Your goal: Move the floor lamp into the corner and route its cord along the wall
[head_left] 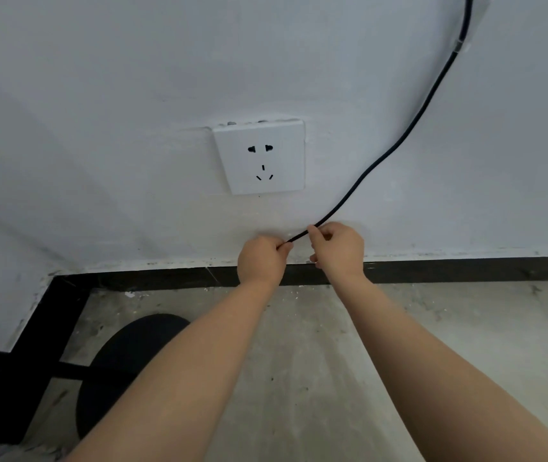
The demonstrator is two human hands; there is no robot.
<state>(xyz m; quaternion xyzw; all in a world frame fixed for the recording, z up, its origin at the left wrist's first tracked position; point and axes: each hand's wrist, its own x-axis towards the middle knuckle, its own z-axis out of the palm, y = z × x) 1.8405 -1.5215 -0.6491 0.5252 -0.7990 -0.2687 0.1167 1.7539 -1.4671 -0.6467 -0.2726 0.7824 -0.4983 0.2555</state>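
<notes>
While both hands work below the wall socket (261,158), the scene reads left to right:

Lamp base (122,361): dark disc on the floor, low left of the socket, apparently already in the corner.

Left hand (261,260): below the socket, fingers pinched on the black cord (409,131), likely pressing it flat to the wall.

Right hand (339,248): just right, pinching the same cord, probably keeping it taut.

Cord: rises up-right of the socket to a clear tape strip (460,45) that fixes it.

Cord (409,128) runs off the top edge; its lower end hidden in left hand (262,258). Lamp base (126,358) partly behind forearm.
</notes>
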